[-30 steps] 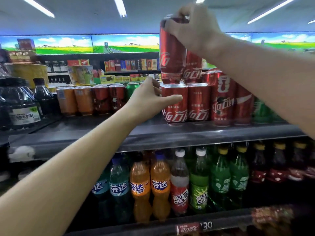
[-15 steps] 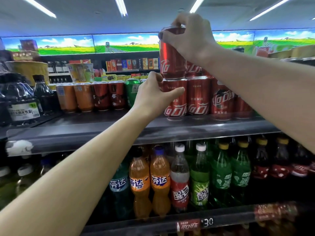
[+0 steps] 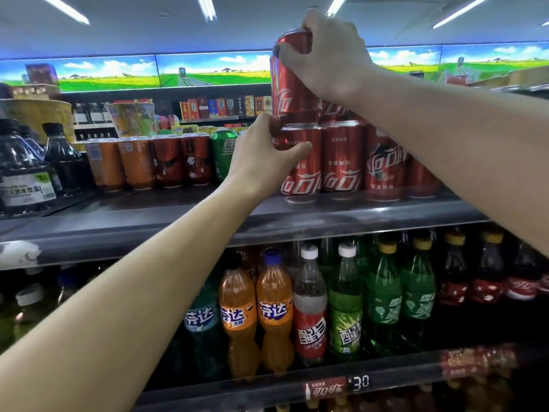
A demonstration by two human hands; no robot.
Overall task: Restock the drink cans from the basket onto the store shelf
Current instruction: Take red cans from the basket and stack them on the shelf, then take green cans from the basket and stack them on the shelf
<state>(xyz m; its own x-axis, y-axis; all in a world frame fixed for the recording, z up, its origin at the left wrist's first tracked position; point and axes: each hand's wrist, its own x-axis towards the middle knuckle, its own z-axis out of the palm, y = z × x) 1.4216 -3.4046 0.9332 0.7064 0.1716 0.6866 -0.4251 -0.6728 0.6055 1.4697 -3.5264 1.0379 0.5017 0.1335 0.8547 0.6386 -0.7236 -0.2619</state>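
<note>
My right hand [image 3: 329,55] reaches in from three o'clock, arm raised, fingers curled over the rim of a tall red aluminium cola can [image 3: 292,84] that stands on the front can of the red row [image 3: 303,162]. My left hand [image 3: 264,156] stretches up from seven o'clock, thumb and fingers cupped around that lower can on the grey metal shelf [image 3: 356,215].

A: Item, top red can [image 3: 292,84]: lid and right flank covered by the right hand [image 3: 329,55].

B: Item, lower red can [image 3: 303,162]: left side masked by the left hand [image 3: 264,156]. Further stacked cans are screened by the right forearm.

A: Item, red shelf tag [image 3: 478,362]: blurred, print unreadable.
</note>
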